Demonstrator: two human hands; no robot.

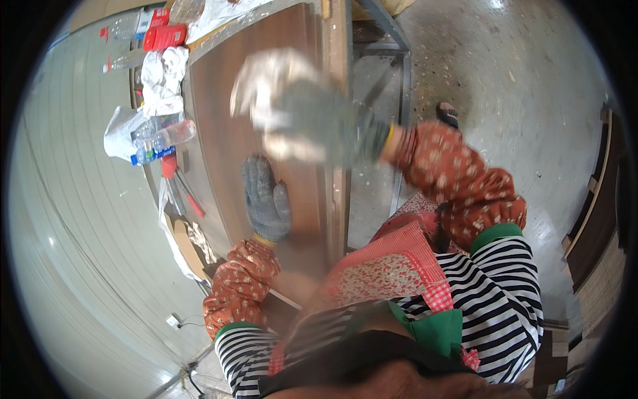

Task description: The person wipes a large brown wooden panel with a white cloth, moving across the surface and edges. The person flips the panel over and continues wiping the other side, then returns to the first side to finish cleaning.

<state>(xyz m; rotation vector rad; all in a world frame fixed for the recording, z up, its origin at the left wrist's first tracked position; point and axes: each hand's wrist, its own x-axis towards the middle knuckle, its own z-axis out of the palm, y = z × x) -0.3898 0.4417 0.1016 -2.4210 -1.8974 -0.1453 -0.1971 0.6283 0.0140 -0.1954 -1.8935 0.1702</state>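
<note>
A brown wood-grain board (pixel 219 93) lies in front of me on a bench. My left hand (pixel 264 203), in a grey knit glove, rests flat on the board with its fingers stretched out. Above the board's right side, my right hand (pixel 319 123), also gloved in grey, is smeared by motion. It grips a white cloth (pixel 266 86), whose folds hang out beyond the fingers and are blurred too. Whether the cloth touches the board I cannot tell.
Along the left edge lie plastic bottles (pixel 174 135), a red container (pixel 164 38), a white rag (pixel 164 80) and a red-handled tool (pixel 189 196). A metal frame (pixel 405 86) stands to the right, above the grey floor (pixel 505 80). Dark boards (pixel 591 199) lean at the far right.
</note>
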